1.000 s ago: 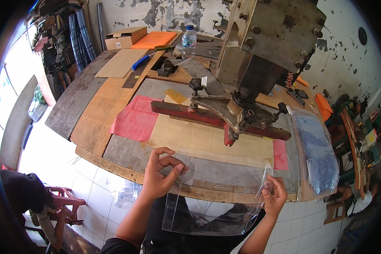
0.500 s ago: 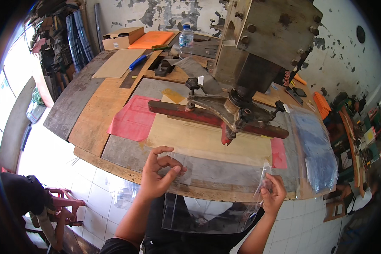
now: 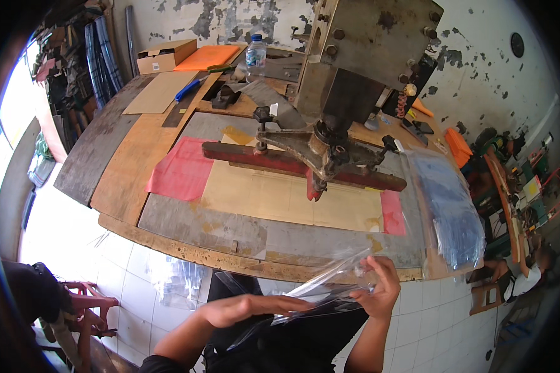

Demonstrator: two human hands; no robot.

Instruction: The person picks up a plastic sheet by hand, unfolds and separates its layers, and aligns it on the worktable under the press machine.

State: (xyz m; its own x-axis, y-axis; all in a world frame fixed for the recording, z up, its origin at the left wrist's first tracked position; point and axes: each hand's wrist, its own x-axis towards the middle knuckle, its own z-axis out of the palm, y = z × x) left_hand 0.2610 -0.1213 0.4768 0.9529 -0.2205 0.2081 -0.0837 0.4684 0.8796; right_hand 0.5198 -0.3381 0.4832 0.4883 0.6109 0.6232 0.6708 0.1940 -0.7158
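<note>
A clear plastic sheet [image 3: 314, 281], creased and folding over, hangs in front of the table edge. My right hand [image 3: 381, 287] pinches its right end between thumb and fingers. Against the sheet's near side lies my left hand [image 3: 249, 307], fingers stretched out flat and together, with the tips touching the plastic. Beyond both hands, a press with a long red and dark metal bar [image 3: 261, 158] stands over a pale yellow sheet [image 3: 280, 202] on the grey table plate [image 3: 180, 227]. Pink pieces [image 3: 183, 171] show at the yellow sheet's two ends.
Stacked bluish clear sheets [image 3: 448, 199] lie at the table's right. A blue-handled cutter [image 3: 187, 90], a water bottle [image 3: 255, 57] and a cardboard box [image 3: 166, 57] are at the back left. Clear plastic pieces [image 3: 175, 280] lie below on the floor. People sit at both sides.
My left hand has dropped from the sheet's upper left edge and flattened against it. The sheet has folded toward my right hand, which keeps its pinch. The view has shifted slightly right.
</note>
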